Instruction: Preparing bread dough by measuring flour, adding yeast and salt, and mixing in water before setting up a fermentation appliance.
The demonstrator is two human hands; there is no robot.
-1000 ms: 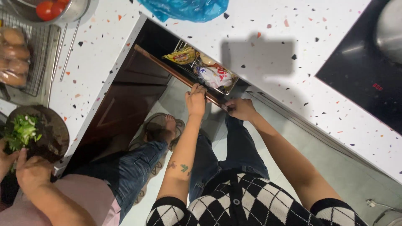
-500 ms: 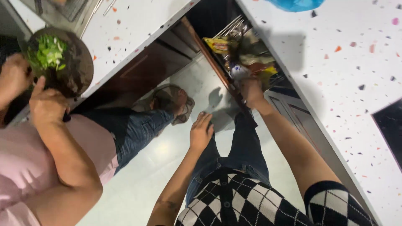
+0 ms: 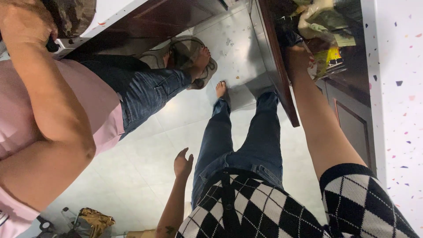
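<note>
Right hand (image 3: 294, 55) was deep in the open drawer (image 3: 273, 57) among snack packets (image 3: 324, 26); grip hidden, cannot tell. Left hand (image 3: 183, 162) hung open, empty, over floor. Risk: packets snagging, spilling over drawer edge.

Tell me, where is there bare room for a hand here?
The speckled counter right of the open drawer is bare, as are the floor tiles beside the left hand. The drawer, where the right hand reaches, is crowded with packets.

My single head view looks steeply down, close over the worktop (image 3: 396, 88) edge, onto the floor (image 3: 145, 154).
</note>
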